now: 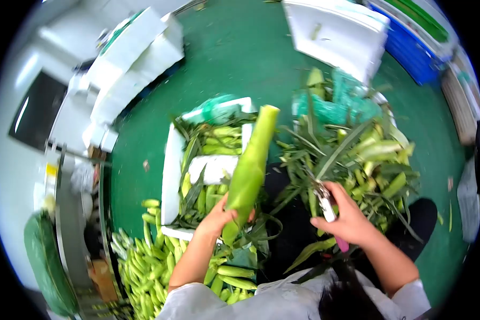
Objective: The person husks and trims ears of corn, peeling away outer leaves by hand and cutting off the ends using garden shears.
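Left hand (217, 220) grips corn ear (248, 173) low, pale end up, over right edge of foam box (170, 181), probably to leave upper length clear. Right hand (353, 220) clasps shears (326, 204), apart from ear, by leafy heap (376, 150). Loose ears (152, 272) off box's near-left corner.

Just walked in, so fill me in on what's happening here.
Corn is being handled by hand. The left hand holds up a green, husk-covered ear of corn, its pale end pointing away, while the right hand grips a pair of clippers, apart from the ear. Ahead to the left, a white foam box holds ears and leaves; a leafy heap sits to the right, and more ears lie piled at lower left.
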The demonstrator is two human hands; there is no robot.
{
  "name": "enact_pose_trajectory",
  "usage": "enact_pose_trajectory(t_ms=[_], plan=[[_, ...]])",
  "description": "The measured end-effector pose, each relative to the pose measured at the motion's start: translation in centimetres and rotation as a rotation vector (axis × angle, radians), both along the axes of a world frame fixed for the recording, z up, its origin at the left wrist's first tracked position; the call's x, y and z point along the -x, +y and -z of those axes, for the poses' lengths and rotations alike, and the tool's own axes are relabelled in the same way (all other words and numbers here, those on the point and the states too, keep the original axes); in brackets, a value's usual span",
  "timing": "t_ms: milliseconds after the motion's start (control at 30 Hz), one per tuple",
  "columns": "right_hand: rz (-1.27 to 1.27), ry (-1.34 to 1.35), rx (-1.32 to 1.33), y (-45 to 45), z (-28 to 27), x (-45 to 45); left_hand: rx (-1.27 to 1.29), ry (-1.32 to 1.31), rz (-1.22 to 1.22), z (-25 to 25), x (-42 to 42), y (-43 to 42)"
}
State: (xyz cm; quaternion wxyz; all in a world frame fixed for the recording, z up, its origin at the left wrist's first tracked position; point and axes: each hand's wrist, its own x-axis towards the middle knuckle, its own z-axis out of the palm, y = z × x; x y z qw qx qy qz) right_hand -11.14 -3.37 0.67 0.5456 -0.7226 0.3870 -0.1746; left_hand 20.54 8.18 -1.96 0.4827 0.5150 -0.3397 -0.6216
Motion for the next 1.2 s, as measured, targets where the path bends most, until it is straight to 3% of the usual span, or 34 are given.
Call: enact_pose_trajectory(t_ms=[67,267,400,433,533,800,833,933,967,1100,1167,1200], plan=[[-0.003,-0.002,0.151,-0.8,0.8,1.6,-0.004,-0.052,0.191,-0.2,2.0,-0.7],[-0.071,0.035,0.476,-1.9,0.0,9.1,-0.232,0.23,0.56,-1.3,8.1,-2.6],[-0.091,0.067,0.46,-1.8,-0.4,13.0,-0.2,0.116,0.63,-0.3,11.2,-3.3],[-0.092,0.057,0.459,-2.1,-0.2,13.7,-0.126,-0.04,0.554,-1.3,13.1,-3.4],[-0.06,-0.07,0.481,-2.5,1.0,15.1,-0.199,0.007,0.61,-1.6,14.1,-4.3],[0.074,-0.008,-0.001,0.4,5.4,15.9,-0.503,0.043,0.785,-0.7,12.7,-7.1],[0.119,-0.194,-0.428,1.0,5.4,16.4,-0.483,0.089,0.828,-0.3,12.6,-7.6],[0.163,-0.132,-0.329,1.8,3.9,17.3,-0.593,-0.185,0.708,-1.5,12.5,-8.4],[0.19,-0.044,-0.116,2.0,3.1,17.8,-0.678,-0.278,0.666,-3.0,12.8,-9.1],[0.159,0.073,0.368,-0.5,-1.5,18.0,-0.264,-0.661,1.011,-4.9,13.0,-12.7],[0.047,-0.077,0.684,-2.6,-1.0,16.3,-0.154,-0.754,1.213,-7.1,15.0,-15.4],[-0.062,-0.055,0.55,-3.1,-1.5,15.7,-0.065,-0.809,1.311,-8.3,15.9,-16.7]])
